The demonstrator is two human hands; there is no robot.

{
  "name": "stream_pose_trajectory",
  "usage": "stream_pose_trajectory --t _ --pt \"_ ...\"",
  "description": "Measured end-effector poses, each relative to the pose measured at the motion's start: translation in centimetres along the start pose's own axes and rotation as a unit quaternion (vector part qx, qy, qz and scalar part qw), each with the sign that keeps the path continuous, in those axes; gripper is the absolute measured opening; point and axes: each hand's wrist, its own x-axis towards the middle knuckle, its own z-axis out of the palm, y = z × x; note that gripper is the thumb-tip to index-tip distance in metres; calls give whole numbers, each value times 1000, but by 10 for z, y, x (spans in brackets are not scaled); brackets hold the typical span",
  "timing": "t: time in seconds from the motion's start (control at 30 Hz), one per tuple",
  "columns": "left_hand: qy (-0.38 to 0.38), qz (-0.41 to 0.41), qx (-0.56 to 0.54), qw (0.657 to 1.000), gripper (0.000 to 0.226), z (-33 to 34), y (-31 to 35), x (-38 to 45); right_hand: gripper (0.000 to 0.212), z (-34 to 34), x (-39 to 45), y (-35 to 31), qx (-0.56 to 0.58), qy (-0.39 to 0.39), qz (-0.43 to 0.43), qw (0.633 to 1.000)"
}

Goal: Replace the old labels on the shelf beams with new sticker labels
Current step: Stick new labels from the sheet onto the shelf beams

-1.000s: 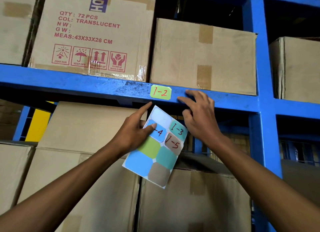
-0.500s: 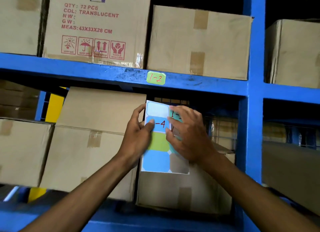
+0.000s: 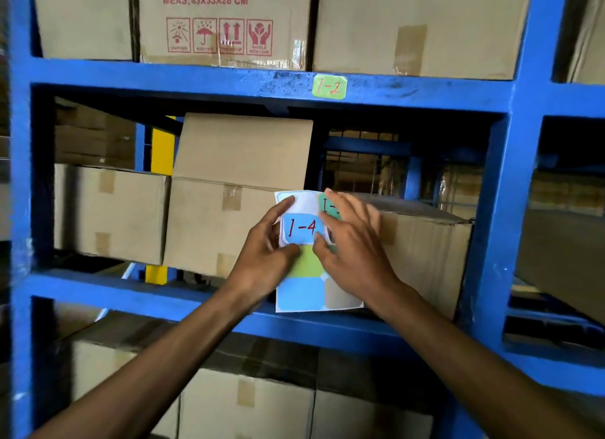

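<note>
Since a second ago the right hand [image 3: 355, 248] has come off the upper beam [image 3: 196, 78] and down onto the sticker sheet [image 3: 307, 284], and the view now takes in more of the rack below. The sheet is held upright in front of the middle shelf bay, between both hands. The left hand [image 3: 265, 258] grips its left edge, thumb on the face just under the blue sticker marked 1-4 [image 3: 301, 227] and fingers curled behind. The right hand lies over the sheet's right half, fingers loosely spread, thumb tip at the lower right corner of the 1-4 sticker; whether it pinches that corner cannot be told. A green label marked 1-2 [image 3: 329, 86] sits on the upper beam, well above the hands. The blue steel rack holds taped cardboard boxes [image 3: 229, 163] on each level, and a lower beam [image 3: 131, 294] runs behind the sheet's bottom edge.
</note>
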Motion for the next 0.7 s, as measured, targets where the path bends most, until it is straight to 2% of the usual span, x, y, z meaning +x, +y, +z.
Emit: stream_pose_trajectory --t 0.13,0.33,0.53,0.7 --pt "-12 -8 -2 1000 74 -15 -5 -10 34 9 -2 -11 38 7 14 999" --pt "1 -34 17 999 74 -32 -30 -21 8 30 -7 -26 131 23 75 988" --pt "-9 -85 48 995 73 -45 -91 -53 5 61 -49 -39 240 -1 168 956" --pt "-41 -93 69 993 75 -55 -137 -70 5 78 -77 -21 298 5 244 923"
